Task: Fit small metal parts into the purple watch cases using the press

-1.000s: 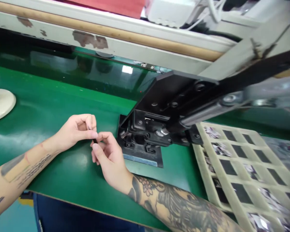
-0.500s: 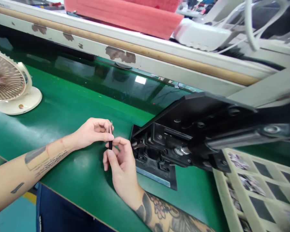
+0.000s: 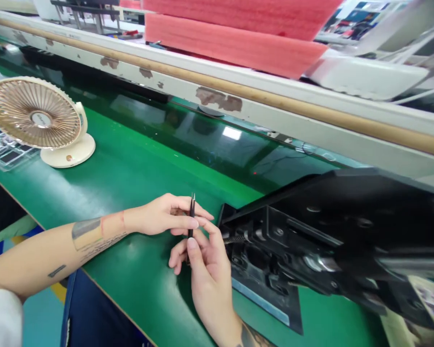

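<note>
Black tweezers [image 3: 192,214] upright, tips up; fingers of left hand [image 3: 162,214], right hand [image 3: 208,274] pinch them.

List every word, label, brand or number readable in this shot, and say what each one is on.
No text here can be read.
Badge at the centre of the desk fan: lettering too small to read.
Script tattoo on the left forearm: too blurred to read.
Black tweezers: no marking shows.

The slim tweezers [image 3: 192,217] look like matt black metal, and the bulky fixture [image 3: 267,231] on the right is dark metal. The near bench mat [image 3: 137,193] is glossy green, the far rail [image 3: 217,99] chipped cream paint, the fan base [image 3: 68,155] smooth cream plastic, and the far pads [image 3: 235,33] rough pink foam.
</note>
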The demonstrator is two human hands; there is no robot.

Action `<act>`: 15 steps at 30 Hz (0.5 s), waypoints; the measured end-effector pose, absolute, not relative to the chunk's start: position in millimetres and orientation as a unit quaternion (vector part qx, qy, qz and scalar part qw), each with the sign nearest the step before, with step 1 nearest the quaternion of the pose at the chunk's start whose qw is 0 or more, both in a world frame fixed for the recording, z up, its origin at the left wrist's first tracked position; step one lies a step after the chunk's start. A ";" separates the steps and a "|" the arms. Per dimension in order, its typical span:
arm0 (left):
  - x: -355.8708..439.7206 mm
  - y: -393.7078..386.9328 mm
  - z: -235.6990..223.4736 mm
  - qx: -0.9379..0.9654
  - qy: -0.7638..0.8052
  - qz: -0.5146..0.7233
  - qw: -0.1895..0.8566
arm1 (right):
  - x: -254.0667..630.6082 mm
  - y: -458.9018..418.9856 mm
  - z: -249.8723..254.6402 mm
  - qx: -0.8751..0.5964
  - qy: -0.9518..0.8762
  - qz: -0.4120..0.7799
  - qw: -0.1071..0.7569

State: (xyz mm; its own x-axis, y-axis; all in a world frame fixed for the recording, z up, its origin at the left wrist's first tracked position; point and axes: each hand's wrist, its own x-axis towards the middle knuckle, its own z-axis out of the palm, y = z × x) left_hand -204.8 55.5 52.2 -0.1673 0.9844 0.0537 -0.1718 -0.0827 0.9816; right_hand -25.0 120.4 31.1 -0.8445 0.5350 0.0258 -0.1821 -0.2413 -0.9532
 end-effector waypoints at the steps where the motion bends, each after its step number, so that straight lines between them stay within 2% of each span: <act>1: -205.6 56.2 53.3 0.435 0.473 0.599 0.478 | -25.1 121.1 32.3 -0.157 -0.575 0.770 0.226; 8: -205.4 62.0 53.1 0.404 0.480 0.651 0.427 | -23.9 125.9 38.4 -0.197 -0.603 0.753 0.172; 15: -214.3 65.0 46.3 0.404 0.486 0.600 0.490 | -15.3 147.0 9.7 -0.262 -0.669 0.676 0.161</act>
State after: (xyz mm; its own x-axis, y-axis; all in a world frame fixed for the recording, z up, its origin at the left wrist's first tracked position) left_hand -214.3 65.0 46.3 -0.1933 0.9811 0.0084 -0.1962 -0.0471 0.9794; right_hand -15.3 147.0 9.7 -0.8111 0.5683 -0.1380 0.1320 -0.0520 -0.9899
